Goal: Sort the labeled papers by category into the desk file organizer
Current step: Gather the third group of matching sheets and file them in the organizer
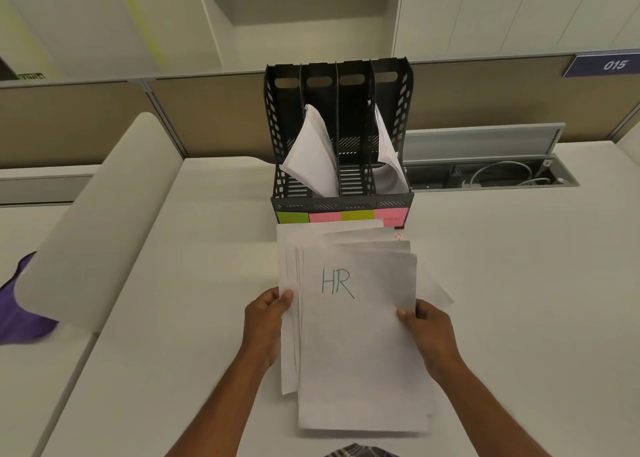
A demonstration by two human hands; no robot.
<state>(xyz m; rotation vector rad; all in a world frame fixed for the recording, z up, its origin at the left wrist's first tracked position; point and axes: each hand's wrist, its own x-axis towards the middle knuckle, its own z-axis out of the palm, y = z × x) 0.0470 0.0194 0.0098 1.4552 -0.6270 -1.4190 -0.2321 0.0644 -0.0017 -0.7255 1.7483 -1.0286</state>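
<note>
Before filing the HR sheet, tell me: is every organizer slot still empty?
No. Folded papers sit in the organizer's second slot from the left, and more papers in the rightmost one.

bare forearms, checked garment (pixel 360 451) below

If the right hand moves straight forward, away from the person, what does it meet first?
Probably the black file organizer, at its front wall with the sticky labels. The right hand holds the HR paper; depth is unclear.
</note>
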